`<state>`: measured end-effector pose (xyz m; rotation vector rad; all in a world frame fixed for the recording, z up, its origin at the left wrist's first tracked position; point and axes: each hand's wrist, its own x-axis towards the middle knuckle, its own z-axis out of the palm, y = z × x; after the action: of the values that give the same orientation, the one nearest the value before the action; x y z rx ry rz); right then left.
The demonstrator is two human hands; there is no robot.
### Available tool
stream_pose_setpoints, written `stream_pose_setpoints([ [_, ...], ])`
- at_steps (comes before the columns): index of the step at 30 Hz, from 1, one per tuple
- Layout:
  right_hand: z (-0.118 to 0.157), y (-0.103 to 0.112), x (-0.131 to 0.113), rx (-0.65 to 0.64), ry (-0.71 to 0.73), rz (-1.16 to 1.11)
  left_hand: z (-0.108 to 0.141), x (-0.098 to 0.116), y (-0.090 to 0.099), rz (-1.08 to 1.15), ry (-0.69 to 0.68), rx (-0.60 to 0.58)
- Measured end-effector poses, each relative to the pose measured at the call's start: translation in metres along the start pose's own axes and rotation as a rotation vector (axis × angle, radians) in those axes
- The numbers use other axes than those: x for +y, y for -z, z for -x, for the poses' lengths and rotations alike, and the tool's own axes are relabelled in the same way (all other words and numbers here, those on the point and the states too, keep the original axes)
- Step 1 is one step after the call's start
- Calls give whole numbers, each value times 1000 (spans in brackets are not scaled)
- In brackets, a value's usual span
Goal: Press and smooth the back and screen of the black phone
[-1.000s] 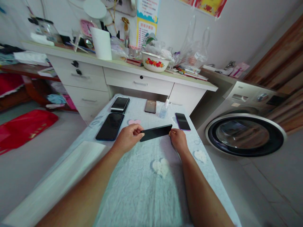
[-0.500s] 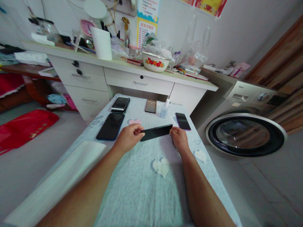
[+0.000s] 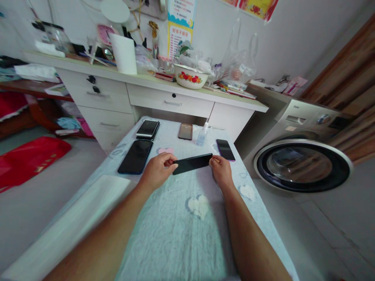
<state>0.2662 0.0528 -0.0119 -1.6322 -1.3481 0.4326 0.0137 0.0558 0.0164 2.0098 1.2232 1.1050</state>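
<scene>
Between my two hands a black smartphone (image 3: 192, 163) is held sideways, tilted with its dark face toward me. My left hand (image 3: 159, 168) pinches its left end between thumb and fingers. At the other end, my right hand (image 3: 220, 168) grips the phone's right edge. Left of my left hand lies a large dark phone (image 3: 136, 157), and behind it a white-edged phone (image 3: 148, 128) rests on another dark one. Beyond the held phone are a brown phone case (image 3: 185, 131) and a clear spray bottle (image 3: 202, 135). A purple-edged phone (image 3: 225, 150) lies just past my right hand.
A pale blue cloth with hearts covers the table (image 3: 172, 234). A white roll or folded sheet (image 3: 79, 218) lies along its left side. Behind stands a white desk (image 3: 172, 100) bearing a flowered enamel bowl (image 3: 191, 78). To the right is a washing machine (image 3: 301, 162).
The view shifts very slightly. My hands keep the same hold on the black smartphone, and nothing on the table has visibly moved.
</scene>
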Motion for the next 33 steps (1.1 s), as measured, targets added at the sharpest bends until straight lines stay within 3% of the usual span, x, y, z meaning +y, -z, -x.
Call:
stream_pose_setpoints([
  [9, 0, -3, -1, 18, 7, -25, 0, -1, 2, -95, -37, 81],
  [21, 7, 4, -17, -160, 36, 282, -1, -9, 0, -82, 83, 66],
  [29, 7, 2, -13, -119, 29, 186, 0, -1, 7, -355, 99, 29],
  [33, 6, 0, -13, -70, 28, 118, -1, -2, 9, -347, 134, 41],
])
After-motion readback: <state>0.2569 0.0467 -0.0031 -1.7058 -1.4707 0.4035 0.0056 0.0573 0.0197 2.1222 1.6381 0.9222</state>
